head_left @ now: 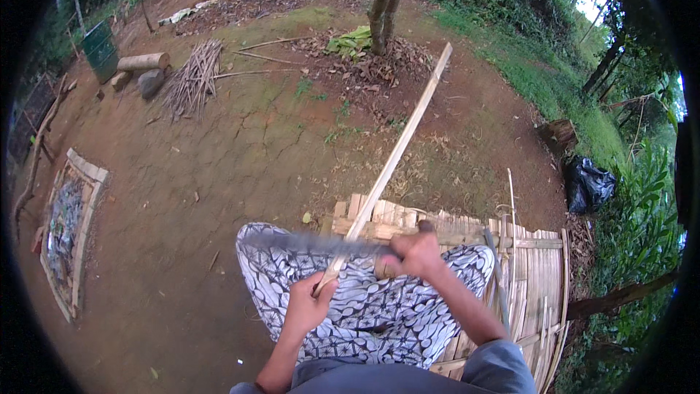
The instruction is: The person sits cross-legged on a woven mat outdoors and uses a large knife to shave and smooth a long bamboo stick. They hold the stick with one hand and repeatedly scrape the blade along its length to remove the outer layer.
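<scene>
I see my left hand (306, 305) gripping a bamboo strip (397, 153), right hand (412, 254) clenching a machete (321, 244); bamboo platform (532, 277) at three o'clock, bare dirt yard (219, 168).

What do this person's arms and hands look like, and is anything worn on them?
Both forearms are bare, with no gloves, watch, rings or bands visible on the left hand or right hand. Grey short sleeves show at the lower edge, clearer on the right arm. A black-and-white patterned cloth covers the lap below them.
</scene>
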A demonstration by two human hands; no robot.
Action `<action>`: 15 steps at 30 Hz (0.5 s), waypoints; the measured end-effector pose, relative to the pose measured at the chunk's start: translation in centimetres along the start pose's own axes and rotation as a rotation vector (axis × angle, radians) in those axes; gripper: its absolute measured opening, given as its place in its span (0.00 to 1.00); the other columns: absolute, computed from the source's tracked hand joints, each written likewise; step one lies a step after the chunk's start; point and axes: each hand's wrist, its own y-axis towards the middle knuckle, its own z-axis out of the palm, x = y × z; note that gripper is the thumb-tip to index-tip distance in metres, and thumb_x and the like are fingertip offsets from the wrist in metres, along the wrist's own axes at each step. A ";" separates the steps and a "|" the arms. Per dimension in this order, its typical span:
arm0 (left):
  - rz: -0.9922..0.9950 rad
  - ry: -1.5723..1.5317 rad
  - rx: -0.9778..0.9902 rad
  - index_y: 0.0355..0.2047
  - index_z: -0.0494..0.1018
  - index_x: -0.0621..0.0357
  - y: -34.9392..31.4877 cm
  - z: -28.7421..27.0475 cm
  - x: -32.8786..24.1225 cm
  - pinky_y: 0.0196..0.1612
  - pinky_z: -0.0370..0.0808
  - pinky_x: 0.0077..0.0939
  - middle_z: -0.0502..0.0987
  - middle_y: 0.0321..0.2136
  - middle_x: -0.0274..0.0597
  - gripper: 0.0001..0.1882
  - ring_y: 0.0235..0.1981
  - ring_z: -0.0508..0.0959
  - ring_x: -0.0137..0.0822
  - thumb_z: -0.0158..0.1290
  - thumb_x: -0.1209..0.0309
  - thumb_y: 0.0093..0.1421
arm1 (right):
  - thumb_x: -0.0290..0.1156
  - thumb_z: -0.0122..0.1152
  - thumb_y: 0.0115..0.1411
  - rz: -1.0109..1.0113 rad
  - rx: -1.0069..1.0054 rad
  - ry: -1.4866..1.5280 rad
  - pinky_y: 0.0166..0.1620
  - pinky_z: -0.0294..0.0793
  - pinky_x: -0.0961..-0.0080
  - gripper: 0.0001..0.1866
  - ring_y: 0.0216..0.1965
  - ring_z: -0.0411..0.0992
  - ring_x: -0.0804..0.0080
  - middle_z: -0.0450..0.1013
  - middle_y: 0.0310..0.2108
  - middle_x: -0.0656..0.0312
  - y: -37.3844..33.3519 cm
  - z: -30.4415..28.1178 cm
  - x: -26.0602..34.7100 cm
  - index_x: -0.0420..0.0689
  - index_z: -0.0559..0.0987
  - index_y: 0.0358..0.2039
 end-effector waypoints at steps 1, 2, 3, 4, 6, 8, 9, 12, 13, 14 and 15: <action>-0.027 0.001 0.006 0.33 0.73 0.65 0.0 -0.1 -0.6 0.21 0.62 0.20 0.68 0.15 0.35 0.08 0.18 0.63 0.22 0.53 0.71 0.58 | 0.57 0.53 0.55 0.112 -0.072 0.072 0.20 0.70 0.65 0.24 0.14 0.71 0.59 0.70 0.11 0.58 0.0 1.5 -2.0 0.48 0.74 0.20; 0.050 0.024 -0.025 0.34 0.73 0.65 0.5 0.2 -0.7 0.21 0.62 0.20 0.68 0.15 0.35 0.08 0.18 0.63 0.21 0.53 0.71 0.58 | 0.57 0.53 0.54 0.130 -0.145 0.082 0.17 0.69 0.67 0.24 0.10 0.68 0.61 0.68 0.09 0.60 0.2 2.3 -3.1 0.49 0.74 0.19; 0.062 0.015 -0.038 0.34 0.73 0.65 0.9 0.2 -0.3 0.21 0.62 0.20 0.67 0.15 0.34 0.08 0.18 0.63 0.21 0.53 0.71 0.58 | 0.58 0.54 0.55 0.113 -0.137 0.031 0.17 0.69 0.67 0.24 0.10 0.68 0.61 0.67 0.09 0.61 0.5 2.0 -3.1 0.49 0.74 0.19; 0.074 0.007 -0.050 0.34 0.73 0.65 1.0 0.0 0.1 0.21 0.61 0.20 0.67 0.15 0.34 0.08 0.18 0.62 0.21 0.53 0.71 0.58 | 0.58 0.54 0.55 0.098 -0.129 -0.021 0.16 0.68 0.67 0.24 0.09 0.68 0.62 0.67 0.09 0.61 0.6 1.7 -2.7 0.48 0.74 0.19; 0.032 -0.036 -0.080 0.33 0.74 0.64 0.8 -0.4 0.5 0.20 0.60 0.20 0.65 0.14 0.32 0.08 0.18 0.61 0.20 0.53 0.71 0.58 | 0.58 0.54 0.54 0.092 -0.046 -0.031 0.16 0.69 0.67 0.25 0.10 0.68 0.62 0.67 0.09 0.61 1.1 0.8 -0.6 0.47 0.73 0.20; 0.035 -0.041 -0.072 0.34 0.74 0.65 0.6 0.1 0.8 0.21 0.59 0.18 0.67 0.17 0.29 0.08 0.19 0.61 0.19 0.53 0.71 0.59 | 0.59 0.54 0.54 -0.014 -0.021 -0.017 0.17 0.69 0.68 0.26 0.10 0.68 0.65 0.67 0.09 0.62 0.7 0.0 2.5 0.47 0.73 0.20; 0.052 -0.038 -0.073 0.34 0.75 0.65 0.8 0.1 0.8 0.22 0.59 0.16 0.67 0.18 0.28 0.08 0.20 0.61 0.18 0.52 0.72 0.59 | 0.60 0.54 0.54 -0.074 -0.026 -0.013 0.17 0.69 0.68 0.26 0.10 0.68 0.66 0.68 0.10 0.63 0.9 -0.2 3.2 0.47 0.73 0.20; 0.020 -0.058 -0.019 0.33 0.75 0.65 0.4 0.0 0.5 0.22 0.58 0.16 0.67 0.18 0.27 0.07 0.20 0.61 0.17 0.52 0.72 0.59 | 0.60 0.54 0.53 -0.235 -0.022 -0.195 0.17 0.68 0.69 0.26 0.10 0.68 0.68 0.69 0.11 0.64 1.9 -1.6 1.7 0.47 0.74 0.21; 0.003 -0.123 -0.005 0.33 0.74 0.65 0.0 0.1 0.2 0.22 0.58 0.16 0.66 0.18 0.27 0.07 0.20 0.61 0.17 0.52 0.72 0.59 | 0.60 0.54 0.53 -0.249 -0.003 -0.235 0.17 0.68 0.69 0.26 0.11 0.68 0.68 0.69 0.11 0.65 2.4 -2.2 0.4 0.47 0.74 0.21; -0.018 -0.181 0.023 0.32 0.74 0.66 -0.4 0.1 0.0 0.22 0.58 0.16 0.66 0.17 0.27 0.08 0.21 0.61 0.17 0.52 0.72 0.60 | 0.60 0.54 0.53 -0.128 -0.059 -0.210 0.16 0.68 0.70 0.26 0.10 0.68 0.69 0.69 0.11 0.64 2.5 -2.0 -2.5 0.48 0.74 0.21; -0.015 -0.119 0.033 0.32 0.74 0.66 -0.1 0.0 -0.3 0.22 0.58 0.16 0.66 0.17 0.27 0.08 0.20 0.60 0.17 0.52 0.72 0.60 | 0.60 0.53 0.54 0.001 -0.115 -0.195 0.16 0.68 0.70 0.26 0.10 0.68 0.69 0.69 0.11 0.64 2.5 -1.4 -5.1 0.48 0.74 0.21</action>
